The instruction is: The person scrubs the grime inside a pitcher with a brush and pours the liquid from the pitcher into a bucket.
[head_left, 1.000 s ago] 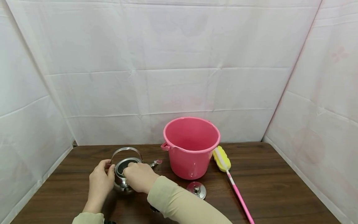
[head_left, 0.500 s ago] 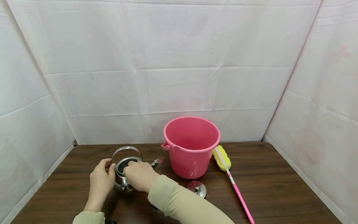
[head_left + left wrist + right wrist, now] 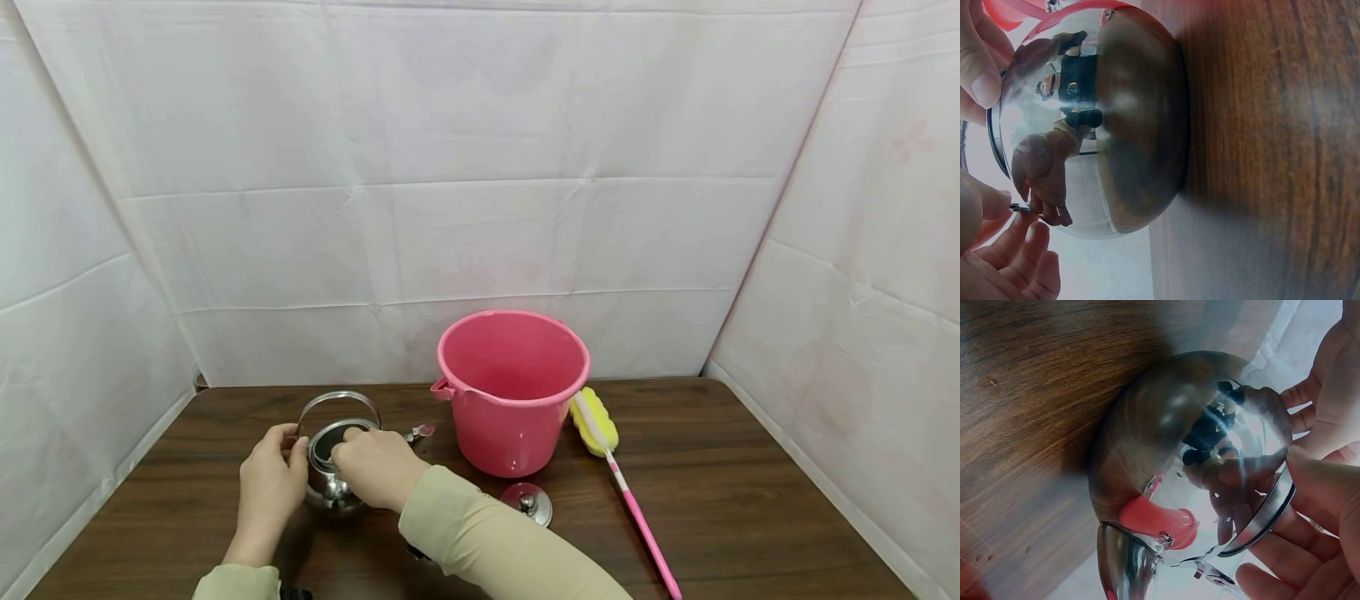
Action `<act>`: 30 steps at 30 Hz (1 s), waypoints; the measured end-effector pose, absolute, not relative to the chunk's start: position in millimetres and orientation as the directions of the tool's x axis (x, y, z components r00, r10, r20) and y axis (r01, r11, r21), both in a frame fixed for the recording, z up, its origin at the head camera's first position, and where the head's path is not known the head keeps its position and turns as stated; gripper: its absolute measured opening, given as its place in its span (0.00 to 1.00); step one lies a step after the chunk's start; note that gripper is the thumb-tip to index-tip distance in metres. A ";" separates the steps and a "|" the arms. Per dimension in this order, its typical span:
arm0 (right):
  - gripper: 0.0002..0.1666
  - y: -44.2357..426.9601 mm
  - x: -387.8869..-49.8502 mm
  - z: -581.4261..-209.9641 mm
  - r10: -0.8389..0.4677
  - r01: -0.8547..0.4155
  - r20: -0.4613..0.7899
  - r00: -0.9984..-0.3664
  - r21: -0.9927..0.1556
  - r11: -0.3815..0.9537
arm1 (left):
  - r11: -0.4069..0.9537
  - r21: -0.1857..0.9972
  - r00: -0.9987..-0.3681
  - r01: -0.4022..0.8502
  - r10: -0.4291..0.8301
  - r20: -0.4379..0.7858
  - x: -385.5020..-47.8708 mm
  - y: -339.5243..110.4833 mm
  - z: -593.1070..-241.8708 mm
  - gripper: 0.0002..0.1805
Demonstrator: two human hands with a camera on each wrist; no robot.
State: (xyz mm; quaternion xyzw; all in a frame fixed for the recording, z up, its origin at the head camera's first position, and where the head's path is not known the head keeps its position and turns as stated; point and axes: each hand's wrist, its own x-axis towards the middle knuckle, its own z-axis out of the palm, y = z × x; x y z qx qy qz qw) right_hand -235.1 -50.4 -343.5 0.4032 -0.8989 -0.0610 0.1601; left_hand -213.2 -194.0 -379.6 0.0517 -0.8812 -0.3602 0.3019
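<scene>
A shiny steel kettle stands lidless on the dark wooden table, its arched handle raised. My left hand is at the kettle's left side, pinching the handle's foot between thumb and fingers; the left wrist view shows this pinch. Across the kettle's mouth reaches my right hand, its thumb against the near rim and its other fingers curled over the opening. How deep those fingertips go is hidden. The kettle's round lid lies knob up on the table, to the right.
Behind the lid stands a pink bucket, close to the kettle's spout. Right of it lies a yellow sponge brush with a long pink and white handle. White sheets enclose the table's back and sides.
My right hand has shifted very slightly at the kettle's mouth. The left hand, kettle, lid, bucket and brush stay where they were.
</scene>
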 end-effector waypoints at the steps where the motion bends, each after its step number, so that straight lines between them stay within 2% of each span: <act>1: 0.07 -50.5 -235.3 -344.0 -0.746 -0.704 0.243 -0.621 0.245 0.666 | 0.735 0.666 -0.812 0.127 -0.309 0.495 -213.2 -194.1 -379.5 0.12; 13: 0.09 -50.4 -237.1 -347.8 -0.758 -0.697 0.300 -0.580 0.300 0.652 | 0.744 0.655 -0.810 0.131 -0.300 0.503 -213.3 -193.9 -379.7 0.12; 23: 0.07 -48.2 -238.8 -352.7 -0.764 -0.686 0.367 -0.531 0.343 0.642 | 0.824 0.540 -0.726 0.171 -0.265 0.635 -215.0 -190.4 -379.8 0.11; 30: 0.06 -46.2 -239.5 -354.3 -0.762 -0.691 0.379 -0.525 0.333 0.642 | 0.827 0.550 -0.752 0.119 -0.286 0.593 -213.6 -189.9 -375.5 0.12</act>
